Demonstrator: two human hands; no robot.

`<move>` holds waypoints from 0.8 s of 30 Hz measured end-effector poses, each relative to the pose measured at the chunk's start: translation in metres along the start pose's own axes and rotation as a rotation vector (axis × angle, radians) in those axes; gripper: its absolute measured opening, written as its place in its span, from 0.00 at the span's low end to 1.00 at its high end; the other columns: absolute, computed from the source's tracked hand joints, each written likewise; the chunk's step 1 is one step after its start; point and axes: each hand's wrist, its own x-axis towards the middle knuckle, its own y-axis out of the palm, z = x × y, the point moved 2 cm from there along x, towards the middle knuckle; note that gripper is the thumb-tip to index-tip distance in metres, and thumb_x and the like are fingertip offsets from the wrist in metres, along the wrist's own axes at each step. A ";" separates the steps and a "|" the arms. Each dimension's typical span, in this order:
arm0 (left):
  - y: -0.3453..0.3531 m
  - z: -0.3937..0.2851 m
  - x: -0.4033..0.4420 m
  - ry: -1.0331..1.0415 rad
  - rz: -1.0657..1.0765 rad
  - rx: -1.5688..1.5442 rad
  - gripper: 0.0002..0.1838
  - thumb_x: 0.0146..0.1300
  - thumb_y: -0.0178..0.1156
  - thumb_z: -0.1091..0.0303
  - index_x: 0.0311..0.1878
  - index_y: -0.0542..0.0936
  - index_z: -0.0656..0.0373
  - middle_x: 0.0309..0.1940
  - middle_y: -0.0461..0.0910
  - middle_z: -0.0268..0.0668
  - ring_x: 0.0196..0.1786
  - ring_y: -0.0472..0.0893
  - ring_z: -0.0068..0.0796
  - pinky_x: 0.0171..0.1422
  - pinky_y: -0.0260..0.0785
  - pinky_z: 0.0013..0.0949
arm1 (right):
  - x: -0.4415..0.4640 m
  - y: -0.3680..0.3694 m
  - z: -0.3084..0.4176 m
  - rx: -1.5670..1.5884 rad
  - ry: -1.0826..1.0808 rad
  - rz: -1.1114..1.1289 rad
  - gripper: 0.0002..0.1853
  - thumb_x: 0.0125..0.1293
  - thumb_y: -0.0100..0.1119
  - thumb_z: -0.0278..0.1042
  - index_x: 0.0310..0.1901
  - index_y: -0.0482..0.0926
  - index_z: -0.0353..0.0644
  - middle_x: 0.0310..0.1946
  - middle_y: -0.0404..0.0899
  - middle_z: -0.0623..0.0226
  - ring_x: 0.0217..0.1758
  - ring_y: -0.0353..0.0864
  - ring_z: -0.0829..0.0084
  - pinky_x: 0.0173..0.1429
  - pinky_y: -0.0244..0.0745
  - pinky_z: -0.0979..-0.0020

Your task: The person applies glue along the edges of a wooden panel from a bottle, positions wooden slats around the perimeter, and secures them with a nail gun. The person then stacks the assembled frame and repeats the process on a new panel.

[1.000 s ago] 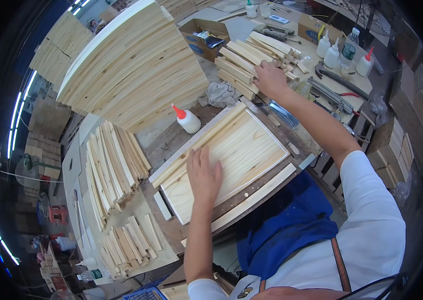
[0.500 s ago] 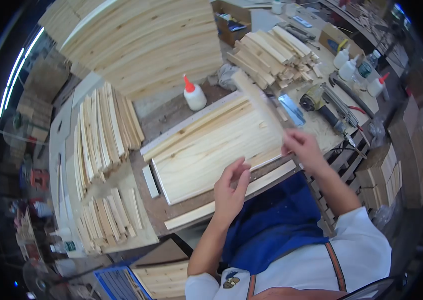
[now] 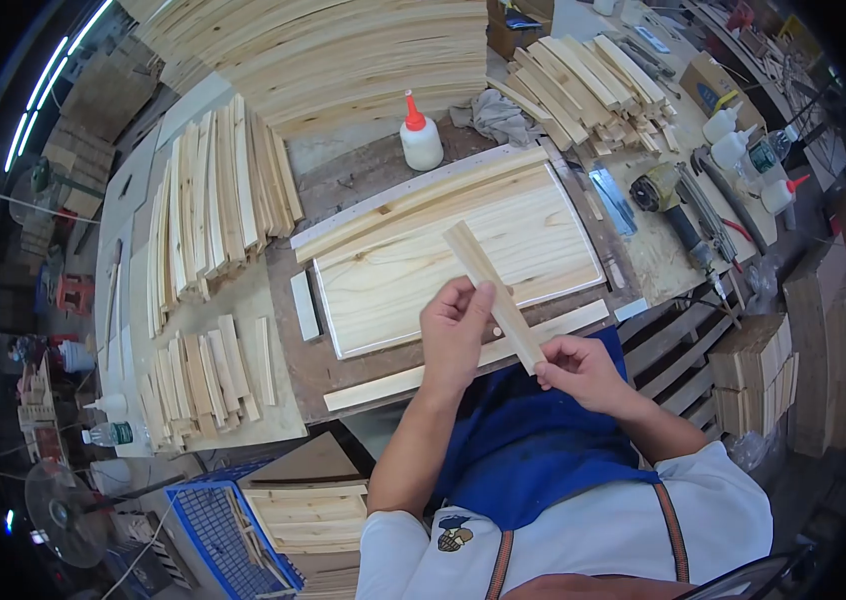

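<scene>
A short wooden strip (image 3: 495, 297) slants over the front part of a flat wooden panel (image 3: 393, 270). My left hand (image 3: 456, 325) pinches the strip near its middle, and my right hand (image 3: 583, 372) grips its lower end. White lines run along the panel's edges. One long strip (image 3: 423, 213) lies along the panel's far side, and another (image 3: 463, 357) lies along the bench's front edge. Beyond the panel stands a white glue bottle with a red tip (image 3: 422, 140).
Strips are stacked at the left (image 3: 218, 200) and back right (image 3: 593, 85), with shorter ones (image 3: 205, 375) at the front left. A nail gun (image 3: 668, 200), a hammer (image 3: 733, 195) and several bottles lie or stand at the right. A blue crate (image 3: 213, 530) is below the bench.
My right hand has brought a strip from the back right pile to the front of the panel. My left hand has left the panel and taken hold of that strip too.
</scene>
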 end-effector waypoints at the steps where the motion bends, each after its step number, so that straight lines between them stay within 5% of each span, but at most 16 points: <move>1: -0.003 -0.007 0.002 0.025 -0.029 -0.025 0.11 0.80 0.63 0.66 0.54 0.84 0.65 0.44 0.91 0.40 0.43 0.87 0.22 0.49 0.81 0.30 | -0.001 0.002 0.000 -0.003 0.003 0.009 0.10 0.78 0.67 0.29 0.55 0.85 0.33 0.40 0.87 0.71 0.39 0.84 0.84 0.46 0.82 0.77; 8: -0.018 -0.026 0.004 0.097 -0.120 -0.166 0.11 0.80 0.63 0.67 0.53 0.84 0.66 0.45 0.91 0.44 0.45 0.88 0.24 0.52 0.81 0.31 | -0.005 0.013 0.000 -0.135 -0.034 0.035 0.10 0.77 0.67 0.28 0.54 0.85 0.35 0.40 0.87 0.72 0.40 0.83 0.85 0.46 0.80 0.78; 15: 0.008 -0.014 -0.058 0.022 0.269 0.289 0.12 0.75 0.66 0.74 0.58 0.85 0.61 0.49 0.91 0.40 0.46 0.89 0.31 0.56 0.83 0.36 | -0.004 -0.011 0.031 -0.214 -0.259 0.105 0.14 0.75 0.70 0.31 0.57 0.86 0.36 0.46 0.87 0.72 0.43 0.83 0.84 0.46 0.79 0.77; 18: 0.014 -0.041 -0.067 0.693 0.403 0.948 0.18 0.68 0.68 0.74 0.60 0.86 0.58 0.52 0.89 0.39 0.52 0.88 0.38 0.61 0.81 0.43 | -0.005 -0.030 0.045 -0.181 -0.246 0.064 0.16 0.72 0.73 0.32 0.57 0.86 0.37 0.46 0.86 0.71 0.42 0.82 0.82 0.46 0.79 0.76; 21: 0.015 -0.031 -0.063 0.882 0.392 1.188 0.18 0.63 0.70 0.72 0.57 0.87 0.54 0.55 0.88 0.38 0.55 0.86 0.42 0.62 0.80 0.46 | -0.013 -0.037 0.062 -0.073 -0.145 -0.089 0.18 0.69 0.77 0.34 0.57 0.86 0.38 0.44 0.85 0.69 0.40 0.82 0.79 0.46 0.79 0.76; 24: 0.016 -0.023 -0.056 1.001 0.361 1.344 0.18 0.61 0.70 0.70 0.56 0.88 0.53 0.57 0.86 0.38 0.57 0.85 0.43 0.64 0.78 0.48 | -0.021 -0.019 0.079 -0.588 -0.128 0.112 0.18 0.66 0.79 0.33 0.56 0.87 0.40 0.42 0.84 0.69 0.37 0.81 0.79 0.41 0.78 0.75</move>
